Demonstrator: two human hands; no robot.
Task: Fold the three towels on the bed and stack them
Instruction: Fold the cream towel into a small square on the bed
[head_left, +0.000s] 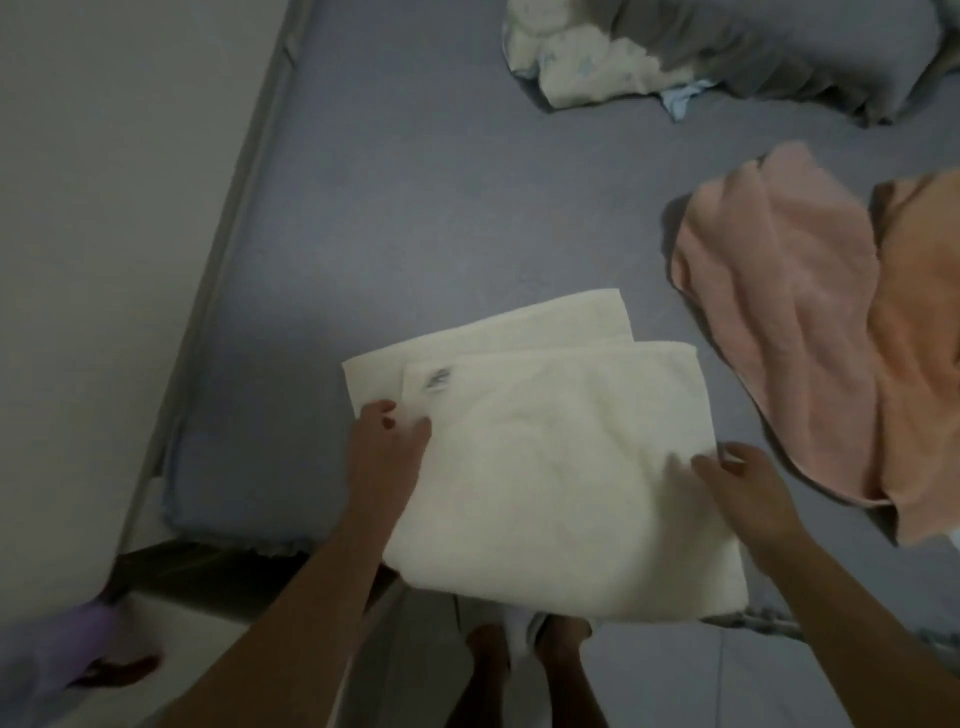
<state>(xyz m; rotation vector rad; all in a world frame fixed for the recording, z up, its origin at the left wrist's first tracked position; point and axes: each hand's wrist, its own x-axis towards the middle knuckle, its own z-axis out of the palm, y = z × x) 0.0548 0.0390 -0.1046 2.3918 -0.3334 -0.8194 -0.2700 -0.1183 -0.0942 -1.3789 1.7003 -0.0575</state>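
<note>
A cream white towel (540, 457) lies folded in layers at the near edge of the blue-grey bed (415, 208), its front part hanging over the edge. My left hand (387, 441) grips its left edge, thumb on top. My right hand (743, 488) grips its right edge. To the right, a pink towel (779, 322) lies crumpled and unfolded. An orange towel (919, 364) lies crumpled beside it, partly overlapped by the pink one and cut off by the frame.
A white wall (104, 234) runs along the bed's left side. A grey pillow (779, 52) and a rumpled pale cloth (571, 57) sit at the far end. My feet (524, 665) stand on the tiled floor below. A purple object (78, 649) lies at lower left.
</note>
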